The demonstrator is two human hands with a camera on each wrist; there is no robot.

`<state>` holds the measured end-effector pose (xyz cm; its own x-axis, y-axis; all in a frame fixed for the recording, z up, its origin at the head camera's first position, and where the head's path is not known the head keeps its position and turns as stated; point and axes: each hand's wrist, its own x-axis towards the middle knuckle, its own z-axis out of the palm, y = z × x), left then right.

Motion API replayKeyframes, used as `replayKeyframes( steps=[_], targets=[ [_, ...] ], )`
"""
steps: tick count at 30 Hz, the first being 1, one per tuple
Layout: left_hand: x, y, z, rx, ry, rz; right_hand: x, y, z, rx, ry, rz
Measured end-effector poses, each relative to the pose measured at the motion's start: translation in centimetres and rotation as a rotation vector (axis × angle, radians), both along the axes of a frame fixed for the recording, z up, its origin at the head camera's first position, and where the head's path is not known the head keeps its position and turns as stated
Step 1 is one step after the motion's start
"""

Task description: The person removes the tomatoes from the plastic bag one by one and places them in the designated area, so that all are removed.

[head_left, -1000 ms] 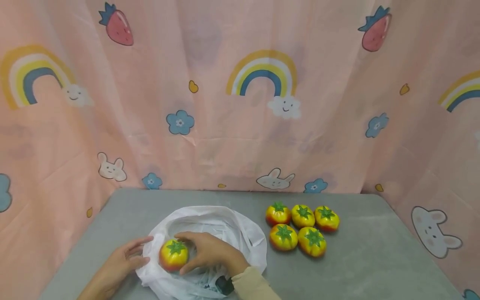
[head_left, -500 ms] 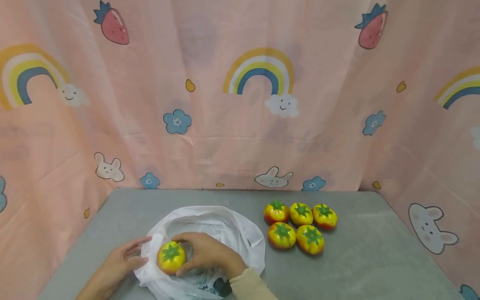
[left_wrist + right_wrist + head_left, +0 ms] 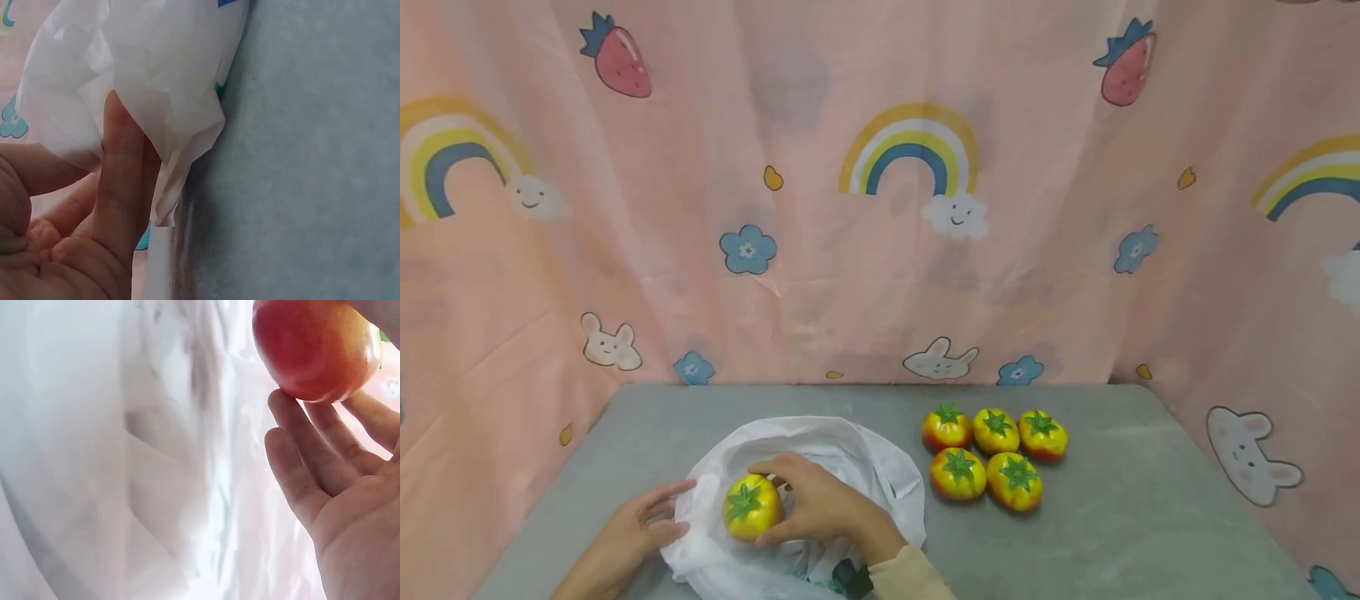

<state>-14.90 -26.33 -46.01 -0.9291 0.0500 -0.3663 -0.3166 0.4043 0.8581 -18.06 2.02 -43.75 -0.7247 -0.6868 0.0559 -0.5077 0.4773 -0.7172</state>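
Note:
My right hand (image 3: 823, 508) holds a yellow-and-red artificial tomato (image 3: 752, 507) with a green star-shaped calyx, over the mouth of a white plastic bag (image 3: 895, 492). In the right wrist view, the tomato's glossy red underside (image 3: 306, 350) faces the camera, with fingertips against it and the last finger off it. My left hand (image 3: 634, 533) is at the bag's left side. Up close in the left wrist view, thumb and fingers (image 3: 122, 162) pinch the thin bag film (image 3: 156, 56), and a twisted tail of plastic hangs below. The bag stands wide at its mouth; its bottom is mostly hidden.
Several more artificial tomatoes (image 3: 957, 474) sit in two rows on the grey table (image 3: 1150, 517), right of the bag. Behind the table hangs a pink curtain (image 3: 850, 317) printed with rainbows, strawberries and rabbits. A dark object (image 3: 850, 577) shows under my right wrist.
The tomato in my right hand has tilted, showing more yellow, and has risen slightly. My left hand stays at the bag's side. The head view has shifted slightly, moving the scene left.

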Motion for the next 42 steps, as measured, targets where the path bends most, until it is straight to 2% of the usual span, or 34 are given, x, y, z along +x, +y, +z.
replayKeyframes(
  steps=[5, 10, 18, 27, 34, 42],
  targets=[
    [0.4, -0.2, -0.3, -0.010, 0.013, 0.009, 0.2, 0.7, 0.5, -0.032, -0.027, -0.064],
    [0.4, -0.1, -0.2, 0.000, 0.006, 0.023, 0.3, 1.7, 1.1, -0.055, -0.024, -0.096],
    [0.7, -0.3, 0.0, 0.030, 0.025, 0.005, 0.8, 3.6, 1.3, -0.081, -0.031, -0.147],
    [0.2, -0.6, 0.0, -0.043, 0.042, 0.050, 1.6, 6.3, 0.6, -0.042, -0.022, -0.240],
    [0.2, -1.0, -0.2, -0.041, 0.045, 0.038, 2.3, 7.8, 0.9, -0.036, -0.041, -0.283],
    [0.3, -0.9, 0.3, -0.050, 0.068, 0.027, 3.1, 9.1, 1.6, -0.015, -0.105, -0.350]
  ],
)
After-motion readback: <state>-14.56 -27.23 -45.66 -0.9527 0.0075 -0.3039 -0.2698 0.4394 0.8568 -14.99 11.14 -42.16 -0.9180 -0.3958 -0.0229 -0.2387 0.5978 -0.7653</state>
